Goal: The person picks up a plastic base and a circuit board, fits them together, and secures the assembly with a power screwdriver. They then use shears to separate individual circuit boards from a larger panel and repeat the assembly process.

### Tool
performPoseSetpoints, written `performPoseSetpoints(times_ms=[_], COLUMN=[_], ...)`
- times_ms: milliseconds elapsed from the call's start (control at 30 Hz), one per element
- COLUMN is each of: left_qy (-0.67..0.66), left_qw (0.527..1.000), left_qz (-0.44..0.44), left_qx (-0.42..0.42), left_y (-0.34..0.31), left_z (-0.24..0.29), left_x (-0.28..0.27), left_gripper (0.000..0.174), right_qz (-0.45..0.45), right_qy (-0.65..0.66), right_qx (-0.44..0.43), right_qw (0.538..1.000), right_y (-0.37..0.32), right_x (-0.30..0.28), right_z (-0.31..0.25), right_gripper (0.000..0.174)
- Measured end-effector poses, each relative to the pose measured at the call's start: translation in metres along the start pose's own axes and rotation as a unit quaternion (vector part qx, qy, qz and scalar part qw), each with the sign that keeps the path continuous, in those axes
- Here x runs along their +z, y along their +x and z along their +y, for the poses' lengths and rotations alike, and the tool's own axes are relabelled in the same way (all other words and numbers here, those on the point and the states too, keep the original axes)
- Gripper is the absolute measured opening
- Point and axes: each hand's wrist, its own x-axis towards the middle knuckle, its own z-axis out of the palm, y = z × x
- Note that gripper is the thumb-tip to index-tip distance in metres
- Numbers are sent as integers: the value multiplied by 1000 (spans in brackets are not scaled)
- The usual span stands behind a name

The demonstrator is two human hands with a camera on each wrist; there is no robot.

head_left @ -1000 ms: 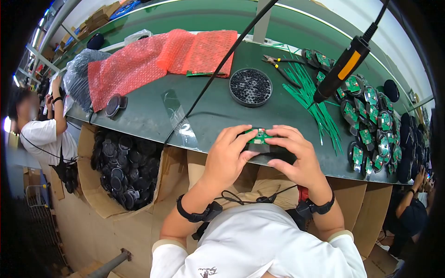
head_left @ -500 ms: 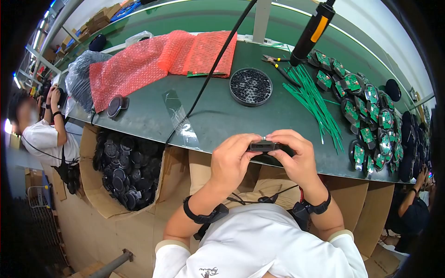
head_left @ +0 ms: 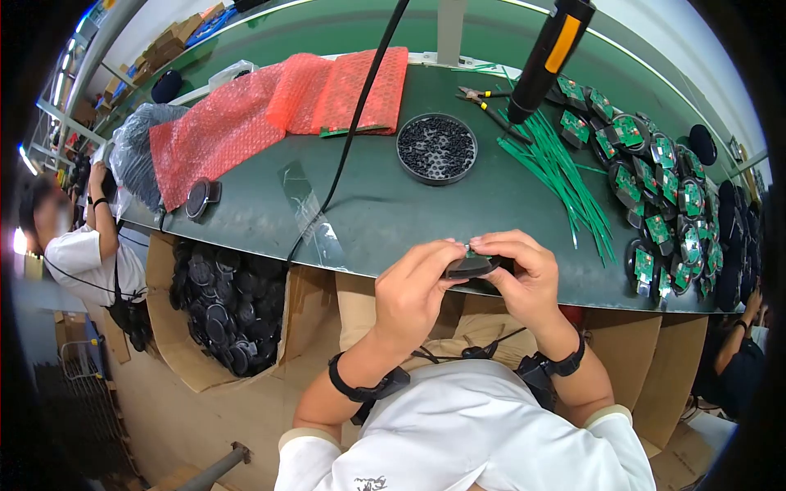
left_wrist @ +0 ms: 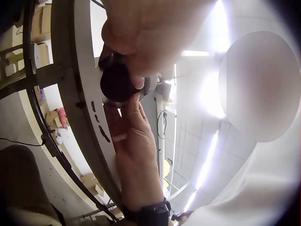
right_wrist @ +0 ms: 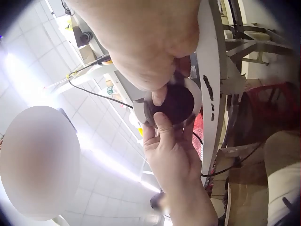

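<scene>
Both hands hold a round black plastic housing point(head_left: 472, 266) near the bench's front edge. A sliver of green shows along its top. My left hand point(head_left: 407, 288) grips one end, fingers on top and thumb below. At the other end, my right hand point(head_left: 524, 274) pinches it the same way. In the left wrist view the dark round face of the housing point(left_wrist: 117, 82) lies between both hands. The right wrist view has the same dark face point(right_wrist: 178, 104), with both thumbs pressed against it; the board side is hidden there.
A dish of small black parts point(head_left: 437, 148), cutting pliers point(head_left: 486, 108) and green strips point(head_left: 565, 184) lie on the bench point(head_left: 377, 225). Housings with boards point(head_left: 655, 184) are piled right. Above hangs an orange-and-black electric screwdriver point(head_left: 553, 61). Red bubble wrap point(head_left: 221, 123) and a carton of black housings point(head_left: 160, 327) are left.
The housing has tilted from its green board facing up to its edge, then its dark underside, showing. The hanging screwdriver swung left and up. Both hands keep their hold.
</scene>
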Motion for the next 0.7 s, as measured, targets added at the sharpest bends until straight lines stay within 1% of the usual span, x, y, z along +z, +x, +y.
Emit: performPoseSetpoints(times_ms=[67,200,267,567,700], left_qy=[2,27,20,-43,-42], left_qw=[1000,1000,1000,999,999], left_qz=[9,5,13,21,17], left_qx=[19,14,12,-21,-22], left_y=[-1,1,0,0,0], left_z=[-2,3,2,0,1], left_x=[1,0,1,2,1], left_gripper=[32,31,35,35,36], right_qz=[1,6,6,4,10], right_qy=[-7,-10,-15,-29,-23], right_qx=[-7,-22,-22,-17,-10], right_qw=[1000,1000,1000,999,1000], right_y=[0,0,0,0,-1], right_x=[0,1,0,1,2], right_z=[1,3,1,-1,0], right_gripper=[31,29,29,29,29])
